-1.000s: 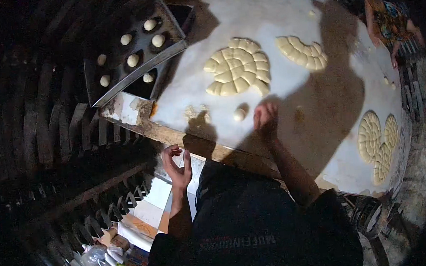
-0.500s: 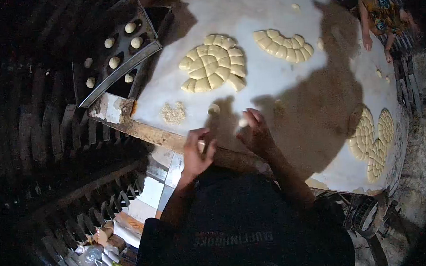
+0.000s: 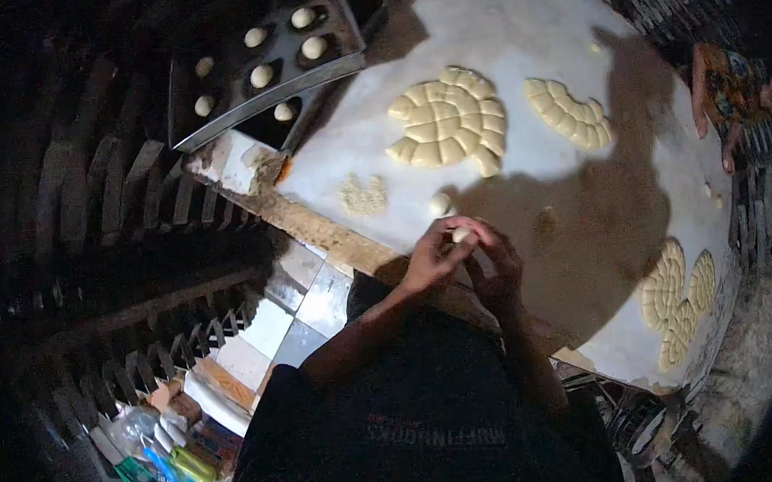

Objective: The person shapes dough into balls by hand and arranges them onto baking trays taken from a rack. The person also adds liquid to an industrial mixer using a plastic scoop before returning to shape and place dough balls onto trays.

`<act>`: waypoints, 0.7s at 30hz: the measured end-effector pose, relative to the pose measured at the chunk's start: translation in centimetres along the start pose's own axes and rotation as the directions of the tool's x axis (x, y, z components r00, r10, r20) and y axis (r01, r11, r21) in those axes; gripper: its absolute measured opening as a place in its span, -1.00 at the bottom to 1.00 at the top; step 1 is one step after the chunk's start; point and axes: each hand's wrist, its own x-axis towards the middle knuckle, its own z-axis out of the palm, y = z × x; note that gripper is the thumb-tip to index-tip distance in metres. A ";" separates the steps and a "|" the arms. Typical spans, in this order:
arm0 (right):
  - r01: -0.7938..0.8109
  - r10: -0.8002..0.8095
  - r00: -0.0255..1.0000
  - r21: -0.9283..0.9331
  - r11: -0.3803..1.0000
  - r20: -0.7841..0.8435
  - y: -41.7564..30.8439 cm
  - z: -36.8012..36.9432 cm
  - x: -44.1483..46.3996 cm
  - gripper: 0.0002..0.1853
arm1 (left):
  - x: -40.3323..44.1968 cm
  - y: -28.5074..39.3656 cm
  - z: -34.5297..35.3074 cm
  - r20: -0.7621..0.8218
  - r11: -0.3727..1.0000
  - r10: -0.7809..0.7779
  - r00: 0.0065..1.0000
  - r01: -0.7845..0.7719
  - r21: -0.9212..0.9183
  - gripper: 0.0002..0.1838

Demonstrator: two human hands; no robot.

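Note:
My left hand [image 3: 431, 262] and my right hand [image 3: 497, 266] meet over the near edge of the table [image 3: 514, 25], fingers curled around a small dough ball [image 3: 462, 234]. The ball shows between the fingertips of both hands. Just beyond them a second dough ball [image 3: 441, 205] rests on the table. Left of it lies a patch of pale crumbs or seeds [image 3: 363, 195]. Farther back sits a large cluster of cut dough pieces [image 3: 446, 120], with a curved row of dough pieces [image 3: 569, 112] to its right.
Dark metal trays [image 3: 269, 99] with several dough balls stand at the back left. More cut dough [image 3: 676, 304] lies at the right. Another person [image 3: 734, 92] is at the far right edge. Bags and bottles [image 3: 174, 453] lie at the lower left.
My left hand has come up from below the table edge to meet my right hand. The dough ball is now between both hands. The view has shifted.

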 end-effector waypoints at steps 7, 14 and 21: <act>0.024 -0.054 0.977 0.150 0.988 0.204 -4.8 9.0 10.1 -0.62 | -4.6 5.5 -13.5 -0.603 0.981 -0.107 0.790 -0.013 -0.191 -0.65; 0.313 -0.215 0.854 -0.138 0.940 0.473 -2.6 16.4 15.7 -0.61 | -9.0 6.1 -29.0 -0.851 0.995 0.048 0.523 -0.099 -0.004 -0.86; -0.750 0.222 0.660 0.616 0.240 0.718 -6.0 14.0 21.2 -0.44 | -15.3 0.0 -41.7 -0.928 0.991 0.126 0.350 -0.086 0.102 -0.92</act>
